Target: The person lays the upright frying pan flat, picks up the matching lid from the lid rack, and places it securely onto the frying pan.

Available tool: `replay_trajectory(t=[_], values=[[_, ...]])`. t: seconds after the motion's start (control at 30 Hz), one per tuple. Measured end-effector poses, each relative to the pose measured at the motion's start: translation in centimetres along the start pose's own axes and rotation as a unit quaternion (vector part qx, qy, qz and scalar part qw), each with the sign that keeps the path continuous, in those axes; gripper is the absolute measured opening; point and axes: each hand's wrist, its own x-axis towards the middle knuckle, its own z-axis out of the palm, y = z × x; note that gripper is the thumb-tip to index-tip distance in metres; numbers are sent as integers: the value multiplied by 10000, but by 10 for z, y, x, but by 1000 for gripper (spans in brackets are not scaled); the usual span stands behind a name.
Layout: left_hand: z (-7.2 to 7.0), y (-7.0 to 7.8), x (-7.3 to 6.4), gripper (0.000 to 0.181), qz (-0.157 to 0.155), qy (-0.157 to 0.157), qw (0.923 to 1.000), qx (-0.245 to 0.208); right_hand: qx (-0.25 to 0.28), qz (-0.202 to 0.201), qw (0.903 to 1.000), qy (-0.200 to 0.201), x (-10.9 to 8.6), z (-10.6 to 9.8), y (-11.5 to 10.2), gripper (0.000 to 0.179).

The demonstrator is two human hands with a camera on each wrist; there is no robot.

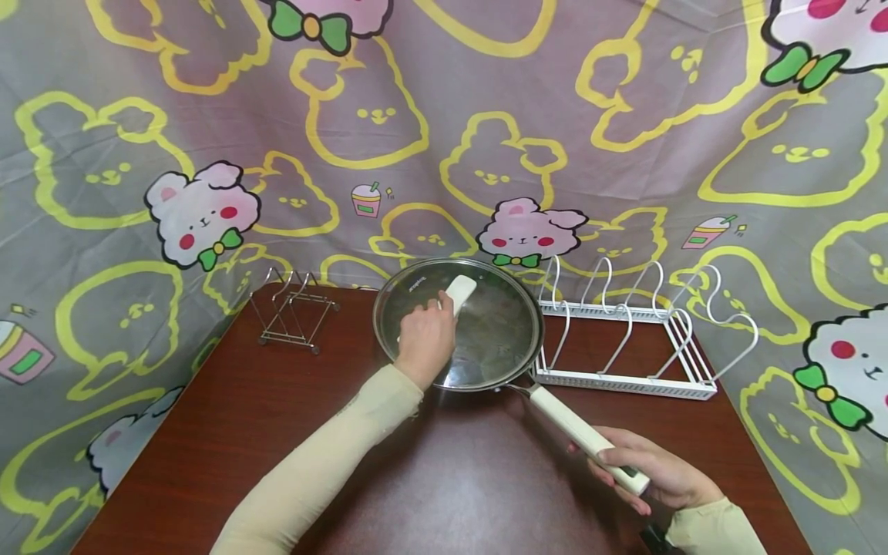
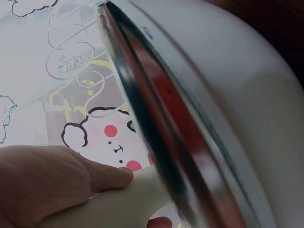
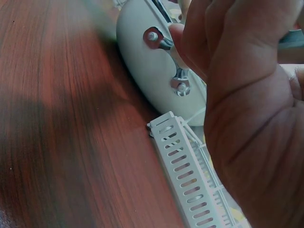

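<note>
A pale pan [image 3: 142,66] with a long cream handle [image 1: 572,428] is at the middle of the table's far part. Over it lies a glass lid [image 1: 486,331] with a metal rim and a cream bar handle [image 1: 463,290]. My left hand [image 1: 425,333] grips the lid's handle from above. The right hand [image 1: 662,466] holds the pan's handle near its end, thumb on top and fingers underneath. In the left wrist view, the lid's rim runs along the edge of the pan's body [image 2: 247,90]. The pan's inside is hard to make out through the glass.
Right of the pan stands a white rack [image 1: 627,384] with several curved dividers, close against the pan's side. A small metal wire rack [image 1: 291,338] is at the back left. Behind the brown table [image 1: 229,432] hangs a patterned cloth [image 1: 444,85].
</note>
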Motion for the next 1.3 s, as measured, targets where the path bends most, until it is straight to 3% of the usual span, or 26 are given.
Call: replay_trajectory(t=[0.57, 1.3], values=[[-2, 3, 2, 52, -81, -181, 9998, -40, 62, 11, 10000, 68, 1, 1, -1, 43], [-2, 7, 4, 53, -137, -141, 9998, -102, 227, 14, 9997, -58, 0, -2, -3, 47]])
